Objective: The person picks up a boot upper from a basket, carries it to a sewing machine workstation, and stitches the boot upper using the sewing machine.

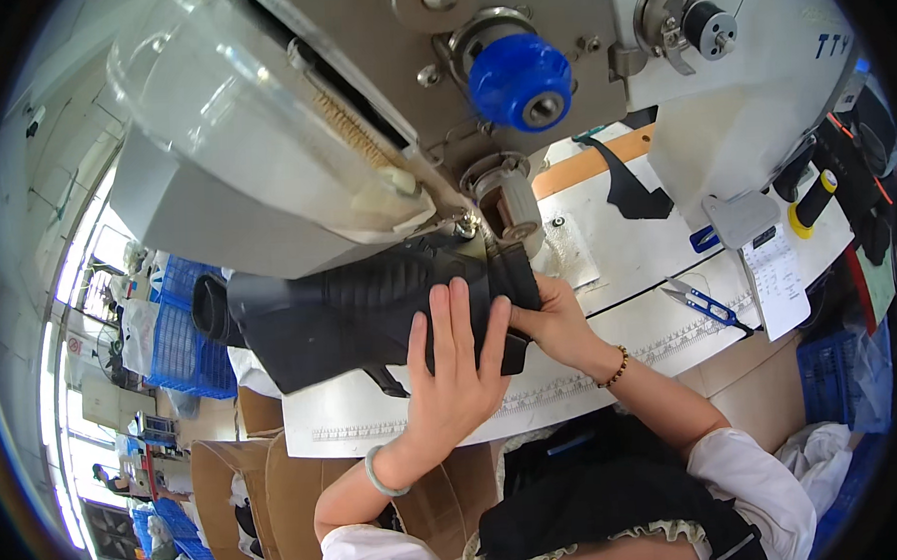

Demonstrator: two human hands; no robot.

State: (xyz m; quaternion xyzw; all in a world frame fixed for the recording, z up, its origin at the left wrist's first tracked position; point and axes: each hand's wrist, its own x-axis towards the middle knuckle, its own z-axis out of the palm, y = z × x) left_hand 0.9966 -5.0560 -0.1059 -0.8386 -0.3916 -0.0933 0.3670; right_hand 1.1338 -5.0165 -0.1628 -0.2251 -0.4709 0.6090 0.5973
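Note:
A black sewn piece (306, 331) with a ribbed, padded section lies under the head of a sewing machine (584, 49), its right end close beside the needle area and the metal roller. My left hand (450, 365) lies flat on the piece with its fingers stretched out. At the piece's right edge, my right hand (563, 323) pinches it, the thumb on the near face and some fingers hidden behind. The piece's left end sticks out past the table edge. The needle tip itself is hard to make out.
To the right on the white table are blue-handled thread snips (708, 307), a paper slip (777, 284), a yellow-and-black thread spool (814, 204) and a black cut piece (633, 187). A printed ruler (534, 396) runs along the near edge. Cardboard boxes (302, 487) stand below; blue crates (186, 336) sit left.

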